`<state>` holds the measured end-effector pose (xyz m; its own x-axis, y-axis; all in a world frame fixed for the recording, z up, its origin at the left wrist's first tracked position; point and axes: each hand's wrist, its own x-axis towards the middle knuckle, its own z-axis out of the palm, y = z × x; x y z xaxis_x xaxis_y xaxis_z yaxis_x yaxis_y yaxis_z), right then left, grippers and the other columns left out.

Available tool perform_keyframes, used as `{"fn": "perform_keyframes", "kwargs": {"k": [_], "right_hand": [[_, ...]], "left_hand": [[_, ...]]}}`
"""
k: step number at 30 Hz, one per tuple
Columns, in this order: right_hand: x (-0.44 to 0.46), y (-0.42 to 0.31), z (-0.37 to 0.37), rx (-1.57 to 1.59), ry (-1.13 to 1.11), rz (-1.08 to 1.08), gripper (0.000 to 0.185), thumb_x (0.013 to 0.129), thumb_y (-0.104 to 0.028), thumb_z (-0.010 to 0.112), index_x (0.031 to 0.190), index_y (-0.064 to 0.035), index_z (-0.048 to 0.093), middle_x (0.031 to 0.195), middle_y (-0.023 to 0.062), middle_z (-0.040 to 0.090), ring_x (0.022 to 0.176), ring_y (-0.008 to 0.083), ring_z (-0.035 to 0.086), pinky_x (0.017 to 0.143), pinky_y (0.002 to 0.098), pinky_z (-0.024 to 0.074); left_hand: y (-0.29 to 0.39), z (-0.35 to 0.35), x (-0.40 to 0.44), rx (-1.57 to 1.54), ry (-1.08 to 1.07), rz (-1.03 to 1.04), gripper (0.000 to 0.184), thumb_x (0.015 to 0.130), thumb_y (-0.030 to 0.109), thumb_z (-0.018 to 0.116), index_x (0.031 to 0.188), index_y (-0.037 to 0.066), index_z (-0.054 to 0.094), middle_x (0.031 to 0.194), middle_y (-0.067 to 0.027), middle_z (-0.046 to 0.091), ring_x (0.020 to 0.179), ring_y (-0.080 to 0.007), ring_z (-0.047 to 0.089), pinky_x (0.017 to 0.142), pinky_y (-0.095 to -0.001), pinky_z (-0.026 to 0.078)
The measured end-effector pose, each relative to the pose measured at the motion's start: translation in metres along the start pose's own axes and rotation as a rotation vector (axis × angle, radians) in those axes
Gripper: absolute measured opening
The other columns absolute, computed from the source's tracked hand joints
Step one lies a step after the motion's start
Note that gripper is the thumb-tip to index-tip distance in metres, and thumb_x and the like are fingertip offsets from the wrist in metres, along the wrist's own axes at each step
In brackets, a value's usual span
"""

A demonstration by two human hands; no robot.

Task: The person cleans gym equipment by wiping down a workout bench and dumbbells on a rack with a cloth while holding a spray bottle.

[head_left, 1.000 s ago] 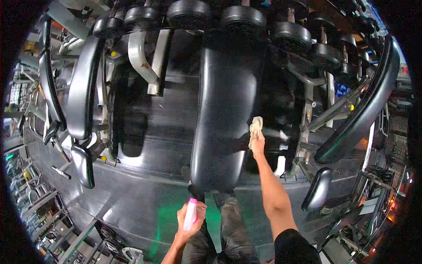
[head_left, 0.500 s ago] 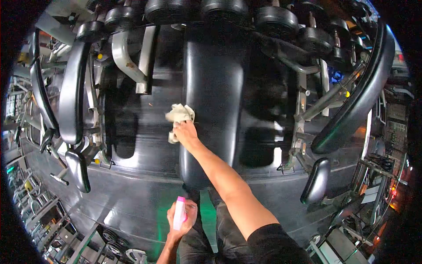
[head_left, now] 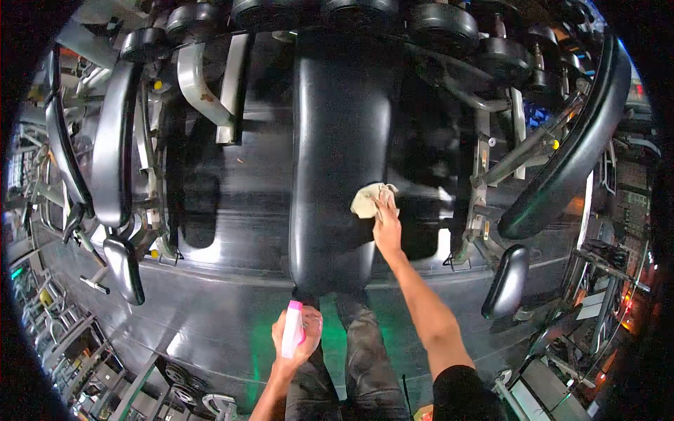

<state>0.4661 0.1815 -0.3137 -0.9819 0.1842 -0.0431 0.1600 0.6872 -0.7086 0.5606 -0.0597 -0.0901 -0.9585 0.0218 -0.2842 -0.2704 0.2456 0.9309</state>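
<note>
A long black padded bench (head_left: 337, 140) runs away from me down the middle of the head view. Over its right edge, my right hand (head_left: 385, 223) presses a crumpled cream cloth (head_left: 365, 201), fingers closed on it. Low in front of my legs, my left hand (head_left: 307, 333) is wrapped round a spray bottle (head_left: 290, 335) with a white and pink head. The bottle's lower body is hidden by the hand and the viewing angle.
Black dumbbells (head_left: 442, 29) line a rack beyond the bench's far end. Other padded benches stand to the left (head_left: 114, 151) and right (head_left: 572, 151). Weight plates (head_left: 184, 384) lie at the lower left. Dark floor (head_left: 210, 316) surrounds my feet.
My right hand has carried the cloth from the bench's left edge across to its right edge. My left hand, with the spray bottle, has shifted slightly up and to the right.
</note>
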Motion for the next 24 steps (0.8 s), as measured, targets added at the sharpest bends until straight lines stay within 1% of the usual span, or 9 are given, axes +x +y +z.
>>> {"fn": "perform_keyframes", "kwargs": {"k": [5,9,11,12,15,18,20,21,24], "right_hand": [[0.006,-0.077,0.056,-0.277,0.098,-0.093,0.034,0.083,-0.008,0.054,0.117,-0.0084,0.059,0.126,0.0194,0.054,0.122,0.0411,0.044,0.106,0.0541,0.0272],[-0.008,-0.135,0.148,-0.093,0.005,-0.192,0.026,0.082,-0.015,0.054,0.103,-0.0088,0.067,0.117,0.0153,0.06,0.126,0.0342,0.041,0.105,0.0492,0.0299],[-0.034,-0.111,0.232,-0.839,-0.053,-0.547,0.024,0.081,-0.022,0.053,0.094,-0.0096,0.07,0.118,0.0122,0.061,0.127,0.0299,0.041,0.106,0.0418,0.0289],[-0.024,-0.15,0.181,-0.693,-0.384,-0.336,0.024,0.082,-0.024,0.052,0.086,-0.0121,0.072,0.116,0.0095,0.062,0.126,0.0254,0.042,0.107,0.0375,0.0262],[-0.023,-0.126,0.169,-0.557,-0.311,-0.523,0.026,0.087,-0.022,0.047,0.092,-0.0153,0.071,0.122,0.0073,0.059,0.127,0.0196,0.04,0.109,0.0386,0.0229],[-0.023,-0.094,0.097,-0.359,-0.29,-0.678,0.028,0.081,-0.019,0.052,0.107,-0.0181,0.063,0.125,-0.0013,0.056,0.13,0.0217,0.037,0.11,0.0397,0.0273],[-0.034,-0.049,0.055,-0.357,-0.274,-0.581,0.033,0.08,-0.014,0.053,0.111,-0.0212,0.063,0.13,-0.0024,0.053,0.132,0.0214,0.036,0.109,0.0429,0.0317],[-0.036,-0.031,0.025,-0.375,-0.156,-0.603,0.04,0.078,-0.009,0.054,0.114,-0.0231,0.063,0.13,-0.0043,0.054,0.13,0.0197,0.04,0.107,0.0396,0.0365],[-0.054,0.007,-0.012,-0.344,-0.11,-0.282,0.048,0.072,0.005,0.054,0.111,-0.0218,0.065,0.123,-0.0034,0.059,0.123,0.0195,0.049,0.098,0.0326,0.0463]], "left_hand": [[-0.009,-0.003,-0.001,0.045,-0.084,-0.047,0.01,0.081,0.002,0.062,0.088,0.001,0.055,0.084,-0.012,0.067,0.062,-0.0117,0.059,0.058,-0.0266,0.049],[-0.023,-0.005,-0.007,-0.002,-0.1,-0.254,0.009,0.08,0.001,0.061,0.088,0.0,0.057,0.075,-0.0084,0.065,0.06,-0.0083,0.057,0.056,-0.0254,0.048],[-0.019,-0.008,-0.005,0.076,-0.111,-0.167,0.008,0.08,0.001,0.061,0.088,0.0,0.057,0.069,-0.0058,0.063,0.057,-0.0081,0.056,0.054,-0.0242,0.047],[-0.016,-0.01,-0.005,0.097,-0.116,-0.142,0.008,0.08,0.001,0.061,0.088,0.0,0.057,0.068,-0.0048,0.062,0.056,-0.008,0.056,0.054,-0.0239,0.046],[-0.014,-0.015,-0.01,0.094,-0.108,-0.165,0.01,0.08,0.0,0.061,0.089,0.001,0.058,0.065,-0.0033,0.06,0.055,-0.0076,0.055,0.054,-0.0235,0.046],[-0.023,-0.019,-0.011,0.034,-0.116,-0.189,0.012,0.079,0.0,0.062,0.091,0.002,0.059,0.064,-0.0025,0.06,0.055,-0.0071,0.055,0.054,-0.0235,0.046],[-0.031,-0.02,-0.013,0.007,-0.125,-0.186,0.014,0.079,0.0,0.063,0.092,0.002,0.06,0.064,-0.0023,0.059,0.056,-0.0068,0.055,0.055,-0.0235,0.046],[-0.035,-0.021,-0.013,-0.007,-0.131,-0.162,0.014,0.078,-0.001,0.064,0.091,0.002,0.06,0.065,-0.002,0.059,0.056,-0.0068,0.054,0.055,-0.0233,0.046],[-0.038,-0.026,-0.016,0.01,-0.168,-0.164,0.01,0.08,0.0,0.061,0.089,0.001,0.058,0.072,-0.0059,0.061,0.058,-0.0088,0.056,0.056,-0.0245,0.047]]}}
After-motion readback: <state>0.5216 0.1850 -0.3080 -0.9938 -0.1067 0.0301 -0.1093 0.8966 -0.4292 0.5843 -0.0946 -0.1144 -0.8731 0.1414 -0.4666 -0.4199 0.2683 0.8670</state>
